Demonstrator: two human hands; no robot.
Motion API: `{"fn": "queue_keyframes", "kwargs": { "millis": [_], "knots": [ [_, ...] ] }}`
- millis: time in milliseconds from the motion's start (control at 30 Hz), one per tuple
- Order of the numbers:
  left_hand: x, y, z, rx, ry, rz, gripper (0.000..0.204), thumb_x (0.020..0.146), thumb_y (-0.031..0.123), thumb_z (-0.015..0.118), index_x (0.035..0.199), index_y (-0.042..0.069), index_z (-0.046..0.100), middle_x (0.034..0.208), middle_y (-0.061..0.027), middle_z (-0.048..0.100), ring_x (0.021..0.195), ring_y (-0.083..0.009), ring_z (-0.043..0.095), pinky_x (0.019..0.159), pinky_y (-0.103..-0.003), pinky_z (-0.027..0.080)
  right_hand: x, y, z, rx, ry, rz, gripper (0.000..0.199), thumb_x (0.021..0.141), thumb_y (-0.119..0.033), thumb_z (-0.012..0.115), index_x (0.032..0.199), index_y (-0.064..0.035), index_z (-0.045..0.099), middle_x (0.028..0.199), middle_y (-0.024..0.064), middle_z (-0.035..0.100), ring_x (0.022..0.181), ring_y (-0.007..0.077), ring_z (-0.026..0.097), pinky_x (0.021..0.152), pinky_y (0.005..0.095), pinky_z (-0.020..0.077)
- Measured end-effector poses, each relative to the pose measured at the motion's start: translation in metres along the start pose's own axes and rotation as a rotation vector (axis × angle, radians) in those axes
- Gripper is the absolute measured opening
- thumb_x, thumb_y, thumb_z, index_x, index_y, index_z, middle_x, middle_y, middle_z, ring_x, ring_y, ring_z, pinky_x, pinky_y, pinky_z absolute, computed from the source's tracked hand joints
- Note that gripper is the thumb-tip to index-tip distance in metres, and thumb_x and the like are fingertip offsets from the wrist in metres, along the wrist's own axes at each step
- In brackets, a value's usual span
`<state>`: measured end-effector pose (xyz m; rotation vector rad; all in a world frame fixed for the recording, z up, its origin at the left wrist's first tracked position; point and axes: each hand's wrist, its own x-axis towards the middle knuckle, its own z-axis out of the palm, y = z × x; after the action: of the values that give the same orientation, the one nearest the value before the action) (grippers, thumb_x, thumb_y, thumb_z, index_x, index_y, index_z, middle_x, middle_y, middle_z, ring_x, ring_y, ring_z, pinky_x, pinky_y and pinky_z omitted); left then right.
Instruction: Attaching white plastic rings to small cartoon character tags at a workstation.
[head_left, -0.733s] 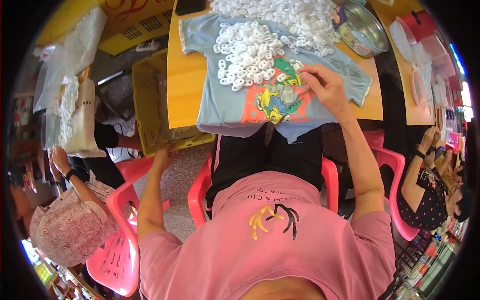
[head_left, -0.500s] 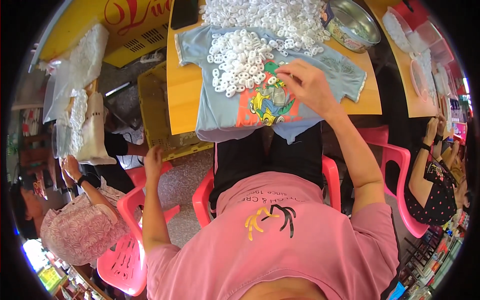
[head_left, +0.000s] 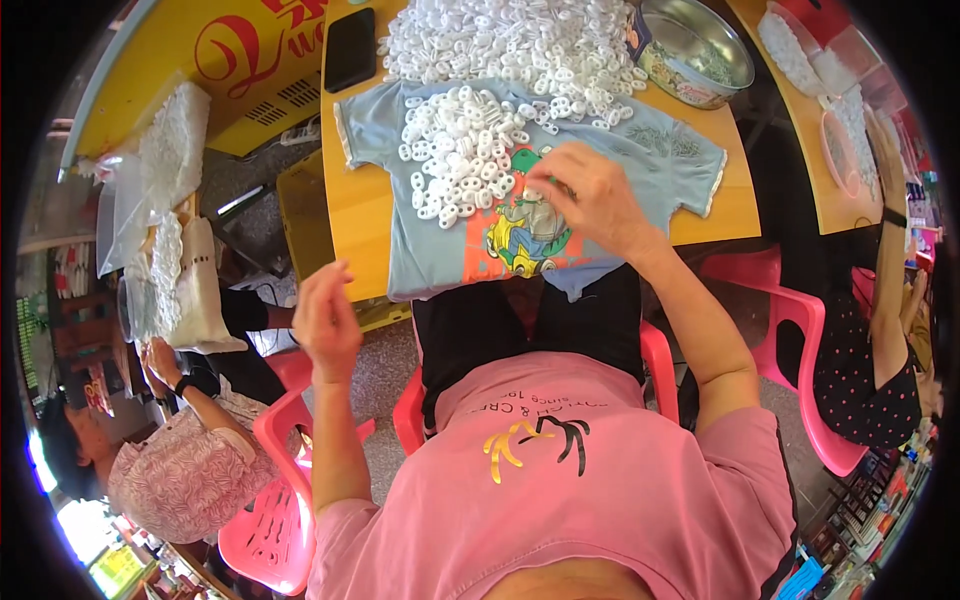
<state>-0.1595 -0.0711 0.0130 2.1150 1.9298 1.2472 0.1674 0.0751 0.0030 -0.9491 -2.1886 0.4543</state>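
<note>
Head view, catalogue of the worktop. Item one: right hand (head_left: pixel 590 195), centre of the frame, fingers curled down with tips pinched on or at small white plastic pieces at the near edge of a heap of white plastic ring-shaped pieces (head_left: pixel 455 160); whether a piece is actually gripped cannot be told. The heap lies just to the left of and above this hand, touching its fingertips, spread over a pale blue child's T-shirt with a cartoon print (head_left: pixel 520 240) laid flat on a yellow wooden tabletop (head_left: pixel 355 215). Item two: left hand (head_left: pixel 325 320), left of centre and lower, raised off the tabletop's edge, fingers loosely half-closed, apparently empty; well apart from the heap, so the right hand is the nearer. Item three: larger mound of white plastic pieces (head_left: pixel 510 45), upper centre. Item four: round metal tin (head_left: pixel 695 50), upper right.
</note>
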Motion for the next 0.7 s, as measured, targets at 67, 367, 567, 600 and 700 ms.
{"fn": "queue_keyframes", "kwargs": {
  "millis": [67, 367, 567, 600, 700],
  "knots": [
    [0.011, 0.021, 0.021, -0.138, -0.073, 0.167, 0.025, 0.084, -0.01, 0.058, 0.107, -0.001, 0.063, 0.1, -0.015, 0.068, 0.082, -0.0276, 0.067, 0.072, -0.035, 0.055, 0.008, 0.01, 0.0, 0.042, 0.084, -0.009, 0.012, 0.082, -0.014, 0.071, 0.089, -0.0058, 0.065, 0.083, 0.0083, 0.062, 0.075, 0.0275, 0.062, 0.065, 0.0357, 0.0496],
    [0.037, 0.089, 0.099, -0.448, -0.261, 0.404, 0.044, 0.067, -0.01, 0.065, 0.11, 0.003, 0.064, 0.097, -0.0119, 0.067, 0.08, -0.0279, 0.065, 0.066, -0.037, 0.053, 0.033, 0.018, 0.014, -0.269, 0.046, 0.08, 0.015, 0.084, -0.02, 0.069, 0.093, -0.0082, 0.069, 0.083, 0.0065, 0.062, 0.075, 0.0262, 0.064, 0.066, 0.0363, 0.0508],
    [0.037, 0.106, 0.116, -0.532, -0.244, 0.302, 0.035, 0.076, -0.011, 0.063, 0.109, 0.001, 0.062, 0.095, -0.014, 0.066, 0.077, -0.0274, 0.065, 0.064, -0.034, 0.052, 0.031, 0.014, 0.01, -0.172, 0.008, 0.19, 0.016, 0.084, -0.023, 0.069, 0.089, -0.0081, 0.065, 0.083, 0.0063, 0.062, 0.073, 0.0261, 0.064, 0.066, 0.0358, 0.05],
    [0.038, 0.107, 0.117, -0.563, -0.246, 0.24, 0.03, 0.08, -0.013, 0.061, 0.108, -0.001, 0.062, 0.095, -0.015, 0.067, 0.074, -0.0256, 0.065, 0.064, -0.031, 0.052, 0.029, 0.013, 0.007, -0.16, 0.013, 0.198, 0.016, 0.084, -0.023, 0.069, 0.088, -0.0077, 0.065, 0.083, 0.0065, 0.062, 0.072, 0.0257, 0.064, 0.065, 0.036, 0.0498],
    [0.047, 0.106, 0.122, -0.573, -0.269, 0.185, 0.027, 0.085, -0.012, 0.058, 0.109, 0.0, 0.061, 0.094, -0.0134, 0.067, 0.073, -0.0225, 0.065, 0.065, -0.03, 0.051, 0.02, 0.013, -0.001, -0.115, 0.018, 0.231, 0.016, 0.085, -0.021, 0.068, 0.088, -0.0062, 0.064, 0.085, 0.0071, 0.063, 0.071, 0.0249, 0.064, 0.064, 0.0358, 0.0494]
  ]
}}
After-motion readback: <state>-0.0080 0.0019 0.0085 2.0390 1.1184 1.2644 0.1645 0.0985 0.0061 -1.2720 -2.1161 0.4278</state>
